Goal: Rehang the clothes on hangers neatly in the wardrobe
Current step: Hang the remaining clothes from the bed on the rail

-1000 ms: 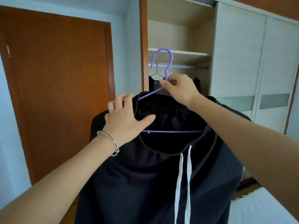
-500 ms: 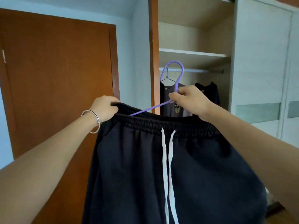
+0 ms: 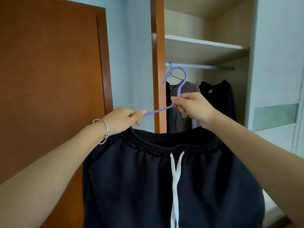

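Shorts, black with elastic waistband and white drawstring [image 3: 139, 178], now hang from a purple plastic hanger [image 3: 156, 110] just below the metal wardrobe rail [image 3: 197, 66]. Right hand [image 3: 194, 109] grips the hook's neck. Left hand [image 3: 121, 119], moved off the waistband, pinches the hanger arm's tip. Hooking onto the rail probably comes next.

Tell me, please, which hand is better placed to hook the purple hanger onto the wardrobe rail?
Probably the right hand: it grips the purple hanger just below its hook, nearest the rail.
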The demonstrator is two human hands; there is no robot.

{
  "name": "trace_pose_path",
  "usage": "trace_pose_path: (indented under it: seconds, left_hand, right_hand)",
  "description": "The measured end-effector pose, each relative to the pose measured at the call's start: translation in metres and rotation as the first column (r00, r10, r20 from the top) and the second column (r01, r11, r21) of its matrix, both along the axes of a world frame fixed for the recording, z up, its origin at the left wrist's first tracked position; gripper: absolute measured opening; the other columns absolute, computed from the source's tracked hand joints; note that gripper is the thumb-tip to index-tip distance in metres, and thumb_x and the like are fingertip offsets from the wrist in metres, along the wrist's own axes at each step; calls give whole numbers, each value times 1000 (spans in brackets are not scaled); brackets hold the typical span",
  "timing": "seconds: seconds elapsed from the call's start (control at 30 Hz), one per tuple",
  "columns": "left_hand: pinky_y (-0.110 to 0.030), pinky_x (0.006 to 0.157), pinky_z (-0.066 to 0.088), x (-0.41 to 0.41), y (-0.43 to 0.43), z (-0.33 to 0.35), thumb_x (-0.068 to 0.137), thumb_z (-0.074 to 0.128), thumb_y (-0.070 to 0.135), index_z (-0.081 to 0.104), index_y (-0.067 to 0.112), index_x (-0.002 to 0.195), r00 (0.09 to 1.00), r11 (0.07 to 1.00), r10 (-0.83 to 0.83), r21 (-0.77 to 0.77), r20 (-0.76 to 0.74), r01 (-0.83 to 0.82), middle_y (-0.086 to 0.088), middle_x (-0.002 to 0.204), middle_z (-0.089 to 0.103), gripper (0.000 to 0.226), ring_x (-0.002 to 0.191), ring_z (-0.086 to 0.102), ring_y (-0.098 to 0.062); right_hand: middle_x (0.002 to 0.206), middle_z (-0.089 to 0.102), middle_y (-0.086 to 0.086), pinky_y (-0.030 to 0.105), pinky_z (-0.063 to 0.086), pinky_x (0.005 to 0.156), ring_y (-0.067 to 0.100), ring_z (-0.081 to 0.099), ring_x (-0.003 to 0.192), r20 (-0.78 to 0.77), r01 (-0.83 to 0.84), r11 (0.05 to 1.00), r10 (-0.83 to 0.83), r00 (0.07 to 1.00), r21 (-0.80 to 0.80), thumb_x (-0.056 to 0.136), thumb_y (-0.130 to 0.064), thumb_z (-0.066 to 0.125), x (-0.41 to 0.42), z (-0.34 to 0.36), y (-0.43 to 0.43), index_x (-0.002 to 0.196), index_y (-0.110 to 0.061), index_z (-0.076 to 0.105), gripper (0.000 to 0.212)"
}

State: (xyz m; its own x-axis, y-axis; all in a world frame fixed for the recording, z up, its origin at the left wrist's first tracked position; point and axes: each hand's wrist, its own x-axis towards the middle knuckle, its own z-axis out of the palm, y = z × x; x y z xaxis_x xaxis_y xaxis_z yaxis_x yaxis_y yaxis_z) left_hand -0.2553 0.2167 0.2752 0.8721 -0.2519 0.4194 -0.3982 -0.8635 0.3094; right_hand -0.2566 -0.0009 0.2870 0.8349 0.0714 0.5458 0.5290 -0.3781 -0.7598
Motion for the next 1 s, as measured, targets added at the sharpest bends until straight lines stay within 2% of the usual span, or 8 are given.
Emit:
trace_pose_path:
  seconds: [0.07,0.2,0.37,0.47,0.57,0.67,0.83,1.0]
  left_hand:
    - [-24,59,38,22,-3,-3,82,38,60,63,25,70,996,997,-82,0,31,82,5,61,56,45,58,53,-17]
    - [-10,48,35,69,-2,-1,91,47,38,63,17,81,973,980,-194,66,129,186,9,60,56,28,49,47,-4]
    - [-3,51,37,120,-27,9,89,52,36,62,23,83,901,904,-421,-26,104,426,8,61,54,17,50,51,6]
    - [-13,59,36,150,-43,3,89,53,33,65,29,71,857,839,-498,-176,132,515,8,57,54,22,53,46,-3]
    - [-2,50,35,176,-54,-7,90,52,28,69,19,78,819,785,-555,-234,148,574,18,45,56,22,47,49,5]
    - [-3,45,32,198,-71,-12,90,53,31,70,23,77,785,740,-597,-263,166,619,11,45,51,23,42,45,4]
    - [-5,55,37,218,-122,-23,89,53,32,72,22,81,712,662,-687,-280,146,695,9,49,52,23,47,47,4]
    - [-6,60,38,230,-186,-30,89,54,33,72,22,84,658,605,-738,-285,148,743,8,54,51,22,52,47,0]
  right_hand:
    - [50,44,-3,13,28,41,7,32,43,-30,16,1000,-16,999,15,91,-24,55,19,-2,2,63,-16,65,31]
    - [49,53,-6,17,23,37,7,32,38,-44,9,1000,-10,999,-28,91,-30,55,48,4,5,66,-18,68,30]
    - [60,59,0,15,35,39,7,43,42,-37,24,997,-26,999,-72,95,-28,50,83,10,16,78,-11,68,30]
    - [72,65,0,20,50,60,7,57,59,20,128,989,-127,992,-73,96,-29,45,94,5,7,91,-8,68,31]
    - [100,70,4,19,46,84,8,62,84,37,343,887,-349,936,-310,95,-41,41,91,-8,-30,104,-9,66,41]
    - [113,64,0,22,34,91,15,56,107,-148,417,760,-549,823,-499,93,-55,26,78,-26,-65,114,-19,65,57]
    - [89,63,-13,13,36,74,4,56,83,-188,518,718,-652,734,-466,96,-48,24,53,-37,-100,96,-28,66,47]
    - [89,62,17,29,36,76,19,52,84,18,706,557,-780,626,-437,95,-35,43,58,-47,-152,95,-3,65,39]
